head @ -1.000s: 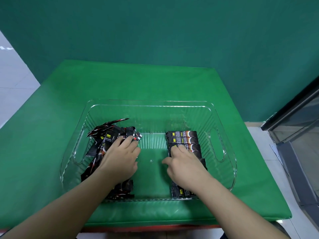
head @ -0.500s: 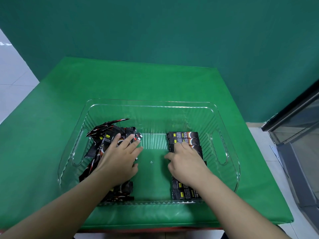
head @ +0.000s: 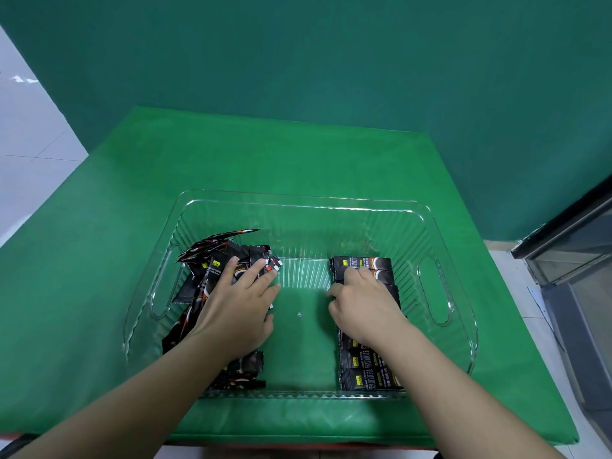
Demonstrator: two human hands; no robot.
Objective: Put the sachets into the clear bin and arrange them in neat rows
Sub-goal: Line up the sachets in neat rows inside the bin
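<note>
Now | left grip (head: 235, 308) flat, fingers spread on loose sachets (head: 212, 273) | right grip (head: 362, 301) curled, seemingly pinching sachet row (head: 367, 369)

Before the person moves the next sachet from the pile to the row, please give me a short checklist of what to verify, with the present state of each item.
1. Clear ribbed plastic bin sits flat on the green cloth-covered table: ok.
2. Neat row of black sachets on the bin's right side lies straight: ok where visible; the middle is hidden under the right hand.
3. Loose pile of black sachets on the left is sorted: not ok, still jumbled.
4. Left hand has a grip on one sachet: cannot tell; its fingers lie flat on the pile.
5. Bare bin floor between pile and row for another row: ok.
</note>
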